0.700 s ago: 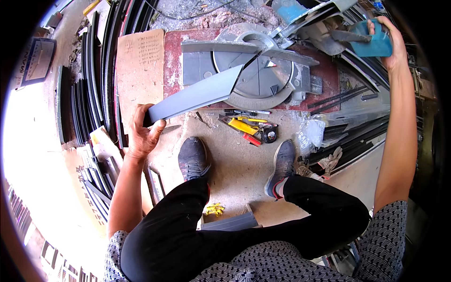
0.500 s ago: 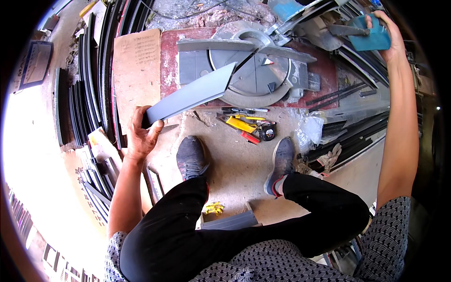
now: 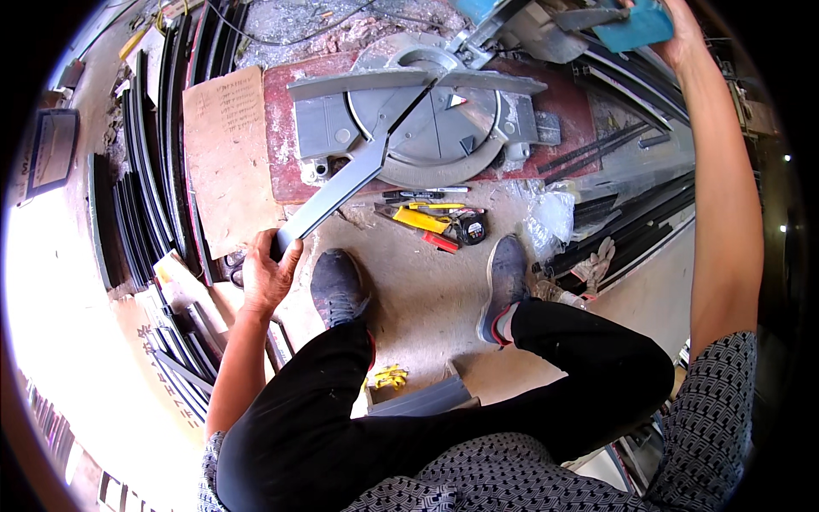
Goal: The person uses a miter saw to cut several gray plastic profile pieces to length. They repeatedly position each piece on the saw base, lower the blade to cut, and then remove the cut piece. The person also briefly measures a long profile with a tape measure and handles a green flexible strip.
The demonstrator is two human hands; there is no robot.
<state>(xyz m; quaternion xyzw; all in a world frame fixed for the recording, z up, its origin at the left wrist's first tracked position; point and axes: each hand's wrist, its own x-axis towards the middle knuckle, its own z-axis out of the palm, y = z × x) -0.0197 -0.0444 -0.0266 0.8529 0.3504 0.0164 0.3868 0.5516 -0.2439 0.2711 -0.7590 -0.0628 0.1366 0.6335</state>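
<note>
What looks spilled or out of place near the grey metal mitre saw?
Loose grey-pink debris litters the surface behind the saw, apparently uncleared cutting waste. Crumpled clear plastic film lies near long black strips, perhaps left as rubbish.

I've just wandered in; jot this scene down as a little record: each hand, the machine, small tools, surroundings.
Left hand: grips the near end of a gray profile
Profile's far end: over the machine's front edge; contact unclear
Right hand: on the teal handle, partly cut off by the picture's top edge
Machine: miter saw on a red board
Small tools: yellow tool, tape measure, on the floor
Left side: cardboard sheet
Right side: glove, clear plastic
</note>
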